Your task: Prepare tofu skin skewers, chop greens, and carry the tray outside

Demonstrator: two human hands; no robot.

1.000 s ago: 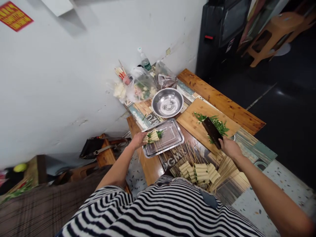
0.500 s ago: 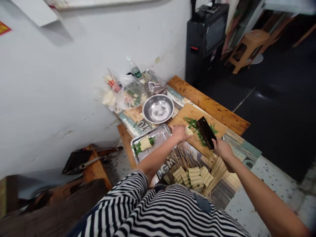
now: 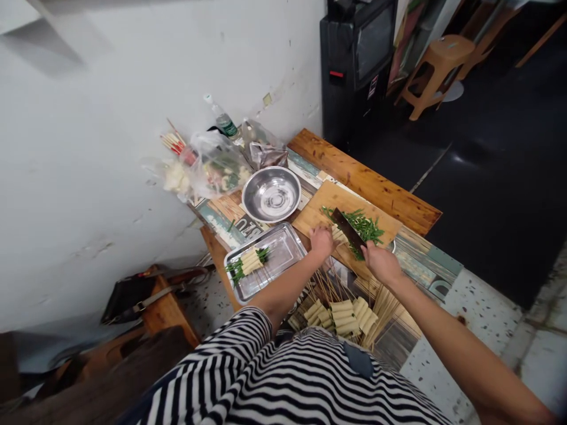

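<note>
On the wooden cutting board (image 3: pixel 325 203), my left hand (image 3: pixel 322 241) is closed on pale skewered rolls (image 3: pixel 339 234), which look like tofu skin. My fingers hide part of them. My right hand (image 3: pixel 381 264) grips a dark cleaver (image 3: pixel 348 228) by its handle. The blade stands on edge right beside the rolls, between them and a heap of cut green stalks (image 3: pixel 365 225). Left of my left hand, a metal tray (image 3: pixel 283 239) carries a skewer of rolls stuffed with greens (image 3: pixel 250 261). More skewered rolls (image 3: pixel 344 317) lie close to my body.
A steel bowl (image 3: pixel 271 195) stands behind the tray. Plastic bags of food (image 3: pixel 219 165), a water bottle (image 3: pixel 225 123) and red-tipped sticks (image 3: pixel 175 143) crowd the wall end of the table. A wooden bench (image 3: pixel 367 183) runs along the far side.
The cleaver has moved left, from over the greens to the edge of the rolls, uncovering more cut stalks. My left hand stays on the rolls. The view has shifted slightly.
</note>
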